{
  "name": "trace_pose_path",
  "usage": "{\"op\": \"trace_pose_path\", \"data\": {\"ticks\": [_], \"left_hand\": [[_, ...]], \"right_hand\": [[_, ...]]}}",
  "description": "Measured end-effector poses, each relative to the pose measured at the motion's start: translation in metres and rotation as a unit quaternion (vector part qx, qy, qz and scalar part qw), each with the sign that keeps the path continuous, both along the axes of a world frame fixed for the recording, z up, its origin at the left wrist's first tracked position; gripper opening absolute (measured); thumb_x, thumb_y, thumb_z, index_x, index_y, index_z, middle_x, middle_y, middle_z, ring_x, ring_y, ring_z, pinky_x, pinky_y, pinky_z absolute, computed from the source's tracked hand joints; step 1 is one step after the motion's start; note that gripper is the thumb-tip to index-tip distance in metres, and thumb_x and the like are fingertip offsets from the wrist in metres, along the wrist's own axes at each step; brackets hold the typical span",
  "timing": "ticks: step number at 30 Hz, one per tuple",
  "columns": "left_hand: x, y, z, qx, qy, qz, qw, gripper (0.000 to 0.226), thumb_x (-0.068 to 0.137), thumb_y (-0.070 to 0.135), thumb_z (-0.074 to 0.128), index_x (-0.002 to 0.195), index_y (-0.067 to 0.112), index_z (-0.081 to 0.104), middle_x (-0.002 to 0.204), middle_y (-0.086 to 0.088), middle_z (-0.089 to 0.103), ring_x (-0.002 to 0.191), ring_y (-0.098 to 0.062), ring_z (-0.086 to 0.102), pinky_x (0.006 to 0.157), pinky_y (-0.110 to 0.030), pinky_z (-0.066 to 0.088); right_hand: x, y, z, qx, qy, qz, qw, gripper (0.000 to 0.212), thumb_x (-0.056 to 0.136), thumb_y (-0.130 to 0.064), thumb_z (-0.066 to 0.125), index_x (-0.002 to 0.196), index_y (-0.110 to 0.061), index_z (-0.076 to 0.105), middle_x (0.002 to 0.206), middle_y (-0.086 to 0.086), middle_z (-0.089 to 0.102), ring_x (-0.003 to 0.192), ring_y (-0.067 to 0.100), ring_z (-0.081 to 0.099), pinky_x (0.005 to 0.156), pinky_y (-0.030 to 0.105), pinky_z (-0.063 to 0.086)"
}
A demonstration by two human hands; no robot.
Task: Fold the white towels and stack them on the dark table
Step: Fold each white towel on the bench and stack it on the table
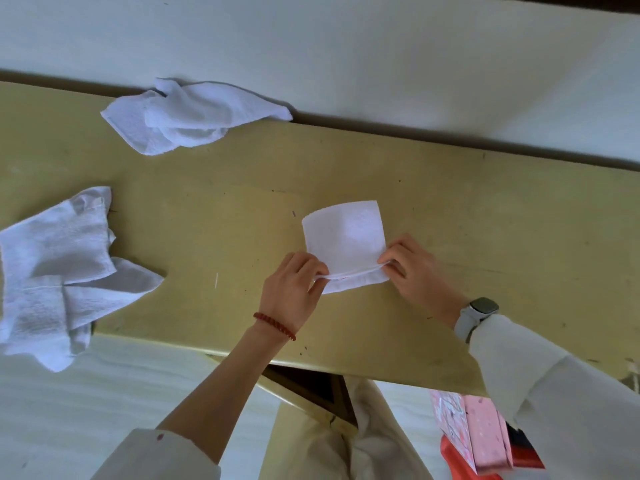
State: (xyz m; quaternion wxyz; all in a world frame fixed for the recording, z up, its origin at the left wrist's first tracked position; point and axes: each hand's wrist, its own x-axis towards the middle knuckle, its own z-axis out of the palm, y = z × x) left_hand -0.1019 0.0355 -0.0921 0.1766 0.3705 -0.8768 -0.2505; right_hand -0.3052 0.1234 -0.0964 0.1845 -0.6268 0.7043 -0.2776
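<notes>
You had one view only, from the camera on your head. It looked steeply down and forward over the table [450, 188], close enough that your forearms filled the lower frame, with the wall at the top edge.

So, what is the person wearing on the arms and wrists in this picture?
The left hand has a bracelet of dark red beads at the wrist, with a cream-white sleeve pushed up near the elbow. The right hand has a smartwatch with a dark square face and pale grey strap, and a cream-white sleeve reaching to the wrist.
</notes>
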Motion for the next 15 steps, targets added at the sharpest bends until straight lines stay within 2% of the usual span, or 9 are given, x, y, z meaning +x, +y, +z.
{"op": "trace_pose_path", "data": {"ticks": [3,6,8,10,15], "left_hand": [[0.003,0.006,-0.004,-0.013,-0.012,-0.007,1.000,0.015,0.066,0.004,0.077,0.071,0.011,0.064,0.076,0.000,0.064,0.073,-0.015,0.059,0.055,-0.011,0.037],[0.006,0.009,-0.009,-0.036,-0.016,-0.028,0.999,0.004,0.076,0.011,0.063,0.073,0.011,0.065,0.078,0.000,0.064,0.072,-0.019,0.062,0.059,-0.015,0.039],[0.008,0.012,-0.015,-0.046,-0.022,-0.039,0.998,0.014,0.079,0.017,0.053,0.073,0.012,0.064,0.078,0.000,0.064,0.075,-0.018,0.059,0.062,-0.015,0.040],[0.008,0.014,-0.017,-0.048,-0.020,-0.041,0.998,0.014,0.079,0.016,0.052,0.072,0.012,0.064,0.078,0.000,0.064,0.078,-0.017,0.055,0.064,-0.015,0.039],[0.007,0.014,-0.018,-0.052,-0.012,-0.045,0.998,0.013,0.079,0.014,0.053,0.071,0.011,0.063,0.080,-0.001,0.065,0.078,-0.020,0.057,0.066,-0.017,0.042]], "right_hand": [[0.004,0.006,-0.004,-0.034,0.037,0.025,0.998,0.016,0.083,-0.014,0.047,0.073,-0.004,0.056,0.088,0.002,0.051,0.047,0.020,0.049,0.041,0.025,0.040],[0.004,0.011,-0.010,-0.042,0.055,0.044,0.997,0.013,0.085,-0.012,0.046,0.075,-0.005,0.052,0.092,-0.002,0.043,0.048,0.020,0.047,0.037,0.032,0.043],[0.004,0.015,-0.014,-0.037,0.060,0.049,0.996,0.013,0.086,-0.012,0.045,0.076,-0.005,0.051,0.094,-0.002,0.042,0.049,0.021,0.048,0.037,0.033,0.043],[0.004,0.017,-0.014,-0.031,0.068,0.054,0.996,0.012,0.085,-0.013,0.044,0.077,-0.006,0.050,0.097,-0.001,0.042,0.051,0.020,0.049,0.037,0.033,0.044],[0.005,0.018,-0.010,-0.021,0.090,0.063,0.994,0.011,0.082,-0.012,0.042,0.077,-0.006,0.051,0.098,0.001,0.042,0.057,0.016,0.050,0.042,0.019,0.035]]}}
